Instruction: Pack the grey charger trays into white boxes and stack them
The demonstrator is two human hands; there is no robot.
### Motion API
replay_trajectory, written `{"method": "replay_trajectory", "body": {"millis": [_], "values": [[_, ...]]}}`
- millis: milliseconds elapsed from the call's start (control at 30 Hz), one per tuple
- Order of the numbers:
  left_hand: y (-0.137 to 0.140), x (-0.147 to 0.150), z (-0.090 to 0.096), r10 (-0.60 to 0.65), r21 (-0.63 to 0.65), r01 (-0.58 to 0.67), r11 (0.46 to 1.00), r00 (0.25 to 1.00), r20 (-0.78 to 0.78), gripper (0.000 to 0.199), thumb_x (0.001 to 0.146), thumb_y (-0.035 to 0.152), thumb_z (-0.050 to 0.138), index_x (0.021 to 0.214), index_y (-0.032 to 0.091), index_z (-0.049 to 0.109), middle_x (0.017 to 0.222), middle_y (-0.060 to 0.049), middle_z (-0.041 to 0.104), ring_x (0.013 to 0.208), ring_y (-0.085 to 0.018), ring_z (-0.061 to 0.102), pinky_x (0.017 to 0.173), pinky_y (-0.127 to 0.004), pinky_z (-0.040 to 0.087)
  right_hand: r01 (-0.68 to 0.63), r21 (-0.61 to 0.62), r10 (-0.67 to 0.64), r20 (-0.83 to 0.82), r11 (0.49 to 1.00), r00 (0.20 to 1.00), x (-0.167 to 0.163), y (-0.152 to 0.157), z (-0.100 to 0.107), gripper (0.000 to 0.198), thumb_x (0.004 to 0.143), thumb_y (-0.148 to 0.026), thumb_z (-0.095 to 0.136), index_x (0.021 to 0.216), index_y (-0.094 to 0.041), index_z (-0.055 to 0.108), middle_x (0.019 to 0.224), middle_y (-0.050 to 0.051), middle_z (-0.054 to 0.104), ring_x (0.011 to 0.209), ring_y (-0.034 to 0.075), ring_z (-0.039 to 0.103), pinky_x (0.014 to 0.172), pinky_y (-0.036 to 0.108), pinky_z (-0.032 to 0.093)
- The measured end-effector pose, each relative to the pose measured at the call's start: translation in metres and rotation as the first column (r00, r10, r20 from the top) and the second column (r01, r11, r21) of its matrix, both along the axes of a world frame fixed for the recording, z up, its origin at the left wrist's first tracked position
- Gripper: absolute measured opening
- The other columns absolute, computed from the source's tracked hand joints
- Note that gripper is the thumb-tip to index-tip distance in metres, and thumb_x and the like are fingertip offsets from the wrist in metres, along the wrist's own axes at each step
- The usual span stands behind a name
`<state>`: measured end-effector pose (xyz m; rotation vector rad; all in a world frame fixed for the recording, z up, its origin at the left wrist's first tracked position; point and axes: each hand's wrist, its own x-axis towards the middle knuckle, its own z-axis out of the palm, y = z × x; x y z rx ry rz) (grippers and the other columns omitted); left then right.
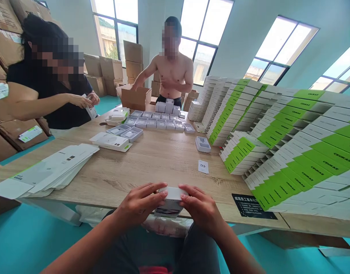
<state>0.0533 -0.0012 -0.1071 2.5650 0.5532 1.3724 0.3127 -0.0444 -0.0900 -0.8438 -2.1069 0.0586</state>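
Observation:
A small white carton [172,194] is held upright at the table's near edge, between both hands. My left hand [143,201] grips its left side with the fingers at the top edge. On the opposite side, my right hand [202,205] presses its fingers against the carton's upper corner. The face turned toward me carries a dark printed picture, partly in shade. Beyond the hands, a small white card [203,166] with a black symbol lies on the wooden table [157,163]. A grey-white plastic tray [203,144] sits farther back.
Tall stacks of white and green boxes [300,167] line the right side. Flat unfolded cartons [55,167] lie at left. Several plastic trays [154,122] fill the far middle. One co-worker [49,83] holds a box; another [175,72] reaches into a brown carton [136,98].

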Motion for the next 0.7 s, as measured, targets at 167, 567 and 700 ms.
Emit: {"method": "replay_trajectory", "body": {"millis": [167, 567, 700], "values": [[-0.022, 0.018, -0.03, 0.144, -0.523, -0.118, 0.844, 0.99, 0.009, 0.055, 0.091, 0.027, 0.068, 0.143, 0.028, 0.049, 0.124, -0.009, 0.074, 0.105, -0.024, 0.074, 0.083, -0.03, 0.063, 0.041, -0.146, -0.065, -0.166, 0.988, 0.984, 0.004, -0.01, 0.006, 0.016, 0.095, -0.014, 0.061, 0.106, -0.026, 0.065, 0.123, 0.009, 0.074, 0.11, 0.019, 0.071, 0.093, 0.033, 0.058], [0.005, 0.048, 0.026, 0.306, 0.386, -0.284, 0.878, 0.952, 0.004, 0.045, 0.096, 0.025, 0.056, 0.141, 0.031, 0.057, 0.13, -0.007, 0.07, 0.123, -0.027, 0.063, 0.118, -0.047, 0.032, 0.525, -0.178, -0.475, 0.259, 0.832, 0.841, 0.06, 0.004, 0.094, 0.072, 0.068, -0.038, 0.082, 0.133, -0.02, 0.06, 0.144, 0.015, 0.059, 0.131, 0.033, 0.056, 0.11, 0.044, 0.046], [0.017, 0.044, -0.019, 0.282, 0.315, -0.258, 0.913, 0.959, -0.035, 0.046, 0.094, 0.034, 0.06, 0.139, 0.025, 0.057, 0.125, -0.008, 0.073, 0.109, -0.022, 0.07, 0.089, -0.028, 0.058, 0.889, 0.081, -0.848, 0.35, 0.45, 0.398, 0.158, 0.068, 0.122, 0.061, 0.091, -0.041, 0.061, 0.141, -0.009, 0.051, 0.153, 0.023, 0.046, 0.143, 0.034, 0.039, 0.115, 0.048, 0.036]]}}
